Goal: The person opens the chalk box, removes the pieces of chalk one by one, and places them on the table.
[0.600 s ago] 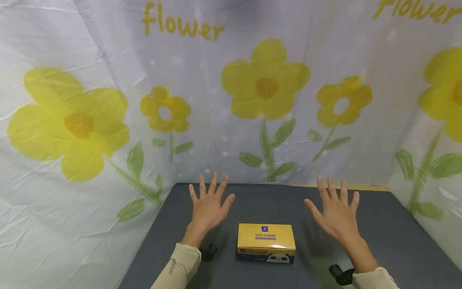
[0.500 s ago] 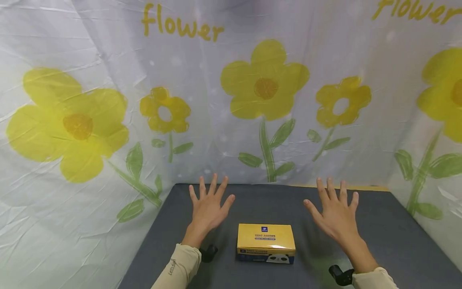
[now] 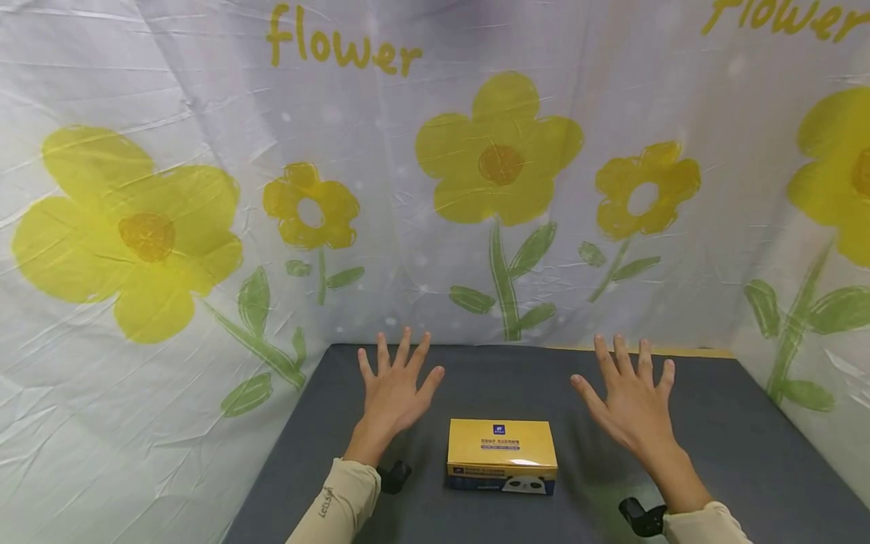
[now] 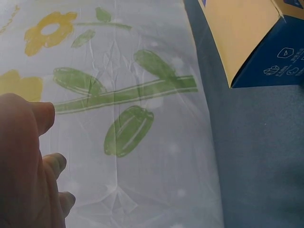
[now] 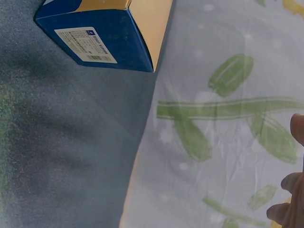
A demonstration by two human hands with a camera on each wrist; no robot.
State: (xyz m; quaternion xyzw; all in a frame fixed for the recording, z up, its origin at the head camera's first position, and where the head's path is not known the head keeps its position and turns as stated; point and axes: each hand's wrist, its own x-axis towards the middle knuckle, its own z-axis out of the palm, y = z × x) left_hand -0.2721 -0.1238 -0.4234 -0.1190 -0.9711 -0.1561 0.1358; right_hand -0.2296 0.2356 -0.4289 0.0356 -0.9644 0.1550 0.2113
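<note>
A yellow and blue cardboard box (image 3: 501, 444) with a panda's face on its front lies on the dark grey table, between my two hands. My left hand (image 3: 394, 400), fingers spread, is held to the left of the box and touches nothing. On the other side my right hand (image 3: 633, 404) is likewise spread and holds nothing. The left wrist view shows one blue end of the box (image 4: 270, 57) and part of the hand at the left edge. In the right wrist view the other end of the box (image 5: 97, 40) carries a white label with a barcode.
The dark table (image 3: 476, 378) reaches back to a whitish curtain (image 3: 401, 279) printed with yellow flowers and the word "flower". A yellow strip (image 3: 693, 352) runs along the table's back right edge. Black wrist cameras sit at both cuffs.
</note>
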